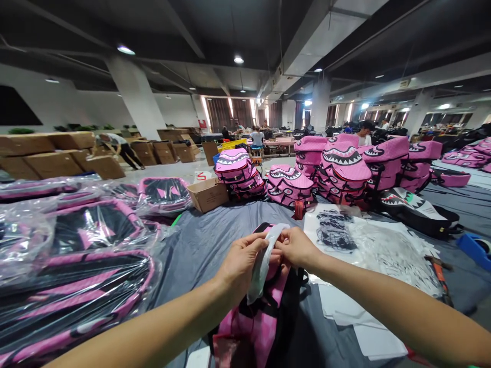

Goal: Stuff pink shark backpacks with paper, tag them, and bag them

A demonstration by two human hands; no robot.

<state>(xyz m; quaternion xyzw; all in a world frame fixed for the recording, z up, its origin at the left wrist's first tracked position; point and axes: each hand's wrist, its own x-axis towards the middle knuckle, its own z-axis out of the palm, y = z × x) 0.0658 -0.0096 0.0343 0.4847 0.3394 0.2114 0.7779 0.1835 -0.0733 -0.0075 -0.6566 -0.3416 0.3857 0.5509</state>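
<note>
A pink and black backpack (261, 327) stands on the grey cloth right in front of me. Above its top I hold a strip of thin whitish wrapping (261, 273), which hangs down over the bag. My left hand (238, 263) pinches the strip from the left, thumb against fingers. From the right, my right hand (297, 248) has its fingers closed on the strip's upper part, close to the left fingertips. Part of the bag's top is hidden behind both hands.
Plastic-wrapped pink bags (95, 230) lie at left. A cardboard box (209, 195) and stacked pink backpacks (345, 163) stand ahead. At right are white sheets (341, 301), clear plastic bags (395, 250), a hammer (441, 278) and a blue tape dispenser (475, 249). A person bends near cartons.
</note>
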